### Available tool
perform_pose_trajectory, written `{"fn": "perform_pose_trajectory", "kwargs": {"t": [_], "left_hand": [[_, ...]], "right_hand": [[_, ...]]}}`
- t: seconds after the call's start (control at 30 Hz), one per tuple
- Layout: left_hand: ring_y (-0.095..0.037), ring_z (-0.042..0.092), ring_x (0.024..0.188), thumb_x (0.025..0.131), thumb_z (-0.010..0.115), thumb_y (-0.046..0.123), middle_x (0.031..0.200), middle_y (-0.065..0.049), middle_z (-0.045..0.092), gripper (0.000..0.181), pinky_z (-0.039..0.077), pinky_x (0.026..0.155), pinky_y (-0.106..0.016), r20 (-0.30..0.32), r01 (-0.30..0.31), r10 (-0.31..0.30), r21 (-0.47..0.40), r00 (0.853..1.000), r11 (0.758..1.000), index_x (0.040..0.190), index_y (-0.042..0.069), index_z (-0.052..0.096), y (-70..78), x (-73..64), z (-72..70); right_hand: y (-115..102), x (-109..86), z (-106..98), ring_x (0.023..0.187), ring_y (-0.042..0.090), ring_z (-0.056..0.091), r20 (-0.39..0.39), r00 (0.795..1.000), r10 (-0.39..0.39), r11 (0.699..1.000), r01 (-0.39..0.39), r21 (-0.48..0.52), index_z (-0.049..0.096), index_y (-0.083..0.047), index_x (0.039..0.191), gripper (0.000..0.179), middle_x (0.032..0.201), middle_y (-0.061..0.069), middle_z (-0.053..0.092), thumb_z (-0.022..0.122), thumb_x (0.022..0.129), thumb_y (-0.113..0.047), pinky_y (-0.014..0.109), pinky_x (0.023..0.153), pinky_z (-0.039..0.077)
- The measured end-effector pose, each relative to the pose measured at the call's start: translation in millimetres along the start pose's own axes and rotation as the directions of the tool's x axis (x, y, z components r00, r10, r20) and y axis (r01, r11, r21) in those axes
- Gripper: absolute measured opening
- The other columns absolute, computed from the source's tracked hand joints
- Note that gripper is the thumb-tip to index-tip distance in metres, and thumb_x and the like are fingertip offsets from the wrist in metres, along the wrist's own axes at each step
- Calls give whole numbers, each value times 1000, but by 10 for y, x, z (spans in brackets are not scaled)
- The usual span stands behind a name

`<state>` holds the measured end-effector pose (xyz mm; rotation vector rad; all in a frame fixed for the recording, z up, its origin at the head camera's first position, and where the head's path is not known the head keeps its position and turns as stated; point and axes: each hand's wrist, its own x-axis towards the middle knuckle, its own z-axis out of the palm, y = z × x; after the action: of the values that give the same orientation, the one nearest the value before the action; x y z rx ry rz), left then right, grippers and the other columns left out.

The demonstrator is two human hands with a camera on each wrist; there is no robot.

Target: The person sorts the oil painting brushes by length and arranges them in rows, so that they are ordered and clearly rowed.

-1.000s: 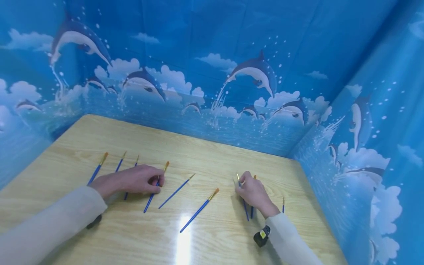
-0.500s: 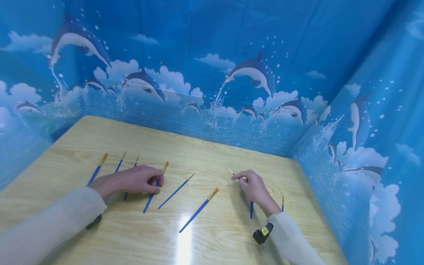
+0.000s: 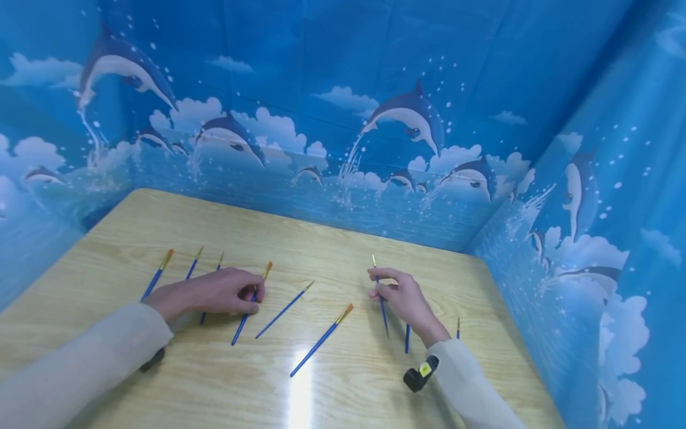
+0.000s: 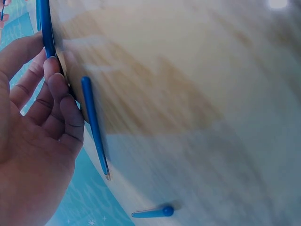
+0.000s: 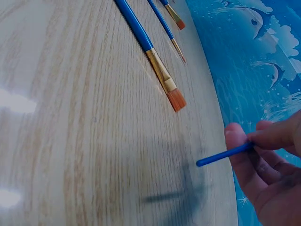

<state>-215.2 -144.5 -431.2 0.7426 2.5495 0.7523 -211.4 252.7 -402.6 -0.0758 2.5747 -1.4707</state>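
Observation:
My left hand point(image 3: 227, 290) rests low over the table, thumb and fingertips pinching the blue handle of a flat-tipped paintbrush point(image 3: 240, 325). The same hand point(image 4: 42, 117) shows in the left wrist view with that handle point(image 4: 47, 33) between its fingers. My right hand point(image 3: 407, 302) pinches a thin paintbrush point(image 3: 383, 313) between thumb and fingers, its gold-collared tip pointing away from me. In the right wrist view the held brush's blue end point(image 5: 221, 154) sticks out of the fingers, above a shadow on the wood. Another paintbrush point(image 3: 407, 339) lies partly hidden beneath the right hand.
Between the hands lie a thin paintbrush point(image 3: 284, 310) and a wide flat paintbrush point(image 3: 321, 341). More brushes lie at the left, such as an orange-tipped paintbrush point(image 3: 158, 275), and one paintbrush point(image 3: 458, 328) is partly behind the right sleeve. A dolphin-print curtain point(image 3: 332, 119) borders the wooden table point(image 3: 348, 250).
My right hand has lifted the thin paintbrush off the table and shifted slightly left. The brush tilted leftward, then swung back to point away. My left hand stays put.

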Motion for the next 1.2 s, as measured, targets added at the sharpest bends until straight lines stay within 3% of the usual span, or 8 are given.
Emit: {"fn": "perform_pose_trajectory", "kwargs": {"t": [0.13, 0.33, 0.47, 0.77, 0.97, 1.2], "left_hand": [[-10, 56, 80, 95, 82, 28, 88, 7, 62, 16, 47, 72, -27, 3, 2, -2, -2, 1000, 1000, 102, 25, 68, 4, -1, -4], [-10, 56, 80, 96, 82, 28, 88, 7, 62, 15, 47, 72, -26, 6, -8, 8, -7, 1000, 1000, 101, 25, 68, -4, -1, -11], [-10, 56, 80, 96, 82, 28, 88, 7, 62, 15, 47, 72, -27, 6, -3, 3, -12, 1000, 1000, 102, 25, 68, -2, -4, -10], [-11, 56, 80, 96, 82, 29, 89, 6, 62, 16, 47, 71, -27, 7, 8, -7, -18, 1000, 1000, 102, 25, 69, -9, 6, -4], [-11, 56, 81, 96, 82, 29, 89, 6, 62, 16, 47, 72, -28, 9, 20, -20, -22, 1000, 1000, 103, 25, 68, -7, 7, -2], [-11, 56, 81, 96, 82, 28, 89, 5, 62, 15, 47, 72, -28, 9, 23, -23, -20, 1000, 1000, 102, 24, 68, 9, -6, -10]], "right_hand": [[4, 45, 27, 90, 17, 77, 27, 1000, -14, 999, 13, 41, 62, -5, 148, 41, 142, 21, 66, 63, 107, -2, 38, 87, 65], [-51, 125, 93, 90, 19, 79, 20, 1000, 21, 997, -23, 77, 66, -3, 141, 32, 140, 19, 66, 64, 110, -11, 38, 85, 66], [-89, 209, 135, 93, 18, 76, 30, 1000, 10, 996, -12, 88, 64, -4, 146, 35, 147, 19, 63, 59, 112, -9, 40, 83, 66], [-145, 396, 268, 84, 20, 74, 52, 998, -18, 999, 16, 45, 56, -8, 158, 49, 158, 16, 57, 56, 109, -1, 31, 72, 61], [-202, 495, 371, 84, 23, 76, 26, 1000, 0, 1000, 0, 9, 54, -16, 160, 52, 140, 19, 68, 56, 109, -3, 32, 72, 60], [-271, 616, 494, 92, 20, 76, -29, 1000, -11, 999, 12, 37, 65, -6, 144, 40, 137, 15, 66, 66, 105, -3, 32, 80, 66]]}}
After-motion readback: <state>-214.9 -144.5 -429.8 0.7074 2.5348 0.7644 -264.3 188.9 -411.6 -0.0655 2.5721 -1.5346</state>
